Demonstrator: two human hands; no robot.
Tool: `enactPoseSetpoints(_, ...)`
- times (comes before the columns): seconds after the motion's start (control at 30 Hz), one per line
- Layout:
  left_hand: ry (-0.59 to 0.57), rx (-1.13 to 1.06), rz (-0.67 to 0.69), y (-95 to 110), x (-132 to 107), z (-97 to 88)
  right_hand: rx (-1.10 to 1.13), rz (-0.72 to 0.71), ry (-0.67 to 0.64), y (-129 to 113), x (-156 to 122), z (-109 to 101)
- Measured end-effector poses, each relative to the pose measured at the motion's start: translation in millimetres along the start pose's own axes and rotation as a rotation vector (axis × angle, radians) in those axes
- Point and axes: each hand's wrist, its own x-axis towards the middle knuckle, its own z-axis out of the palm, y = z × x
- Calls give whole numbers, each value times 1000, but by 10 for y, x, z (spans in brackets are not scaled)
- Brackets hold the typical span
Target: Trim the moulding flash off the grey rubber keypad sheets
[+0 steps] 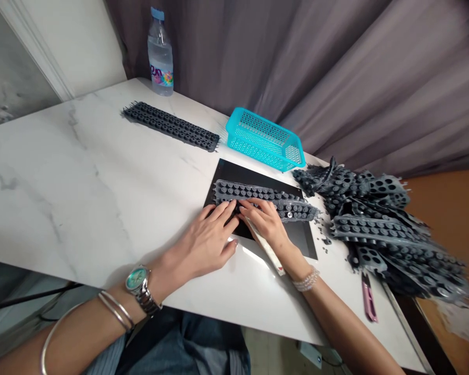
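Grey rubber strip [250,190]: middle hidden under the left hand [207,242] and right hand [266,224].
Pale stick [266,247]: far end hidden beneath the right hand.
Heap of moulded strips [391,229]: right end blurred, shapes there unclear.
Dark crumbs [323,240]: too small to identify.

A white marble-topped table [82,172] carries a plastic water bottle [160,57] at its back edge, a dark grey moulded rubber strip [171,126], a turquoise plastic basket [264,138], a black mat [254,174], a heap of grey rubber strips [386,224] and a pink utility knife [369,297].
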Motion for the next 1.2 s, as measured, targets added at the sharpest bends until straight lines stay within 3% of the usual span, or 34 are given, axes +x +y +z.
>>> enactPoseSetpoints(0.17,2,17,3,4,-3,6,-58,-57,-109,-51,52,-81)
enactPoseSetpoints(0.37,19,17,3,-1,-6,14,-60,-102,-145,-61,122,-114)
enactPoseSetpoints(0.63,-1,29,-3,-7,-18,-2,49,13,58,84,-38,-61)
enactPoseSetpoints(0.93,-6,17,-10,5,-21,-6,16,-90,-33,106,-43,18)
enactPoseSetpoints(1.2,-24,-1,-17,4,-14,-10,-43,-107,-122,21,19,-107)
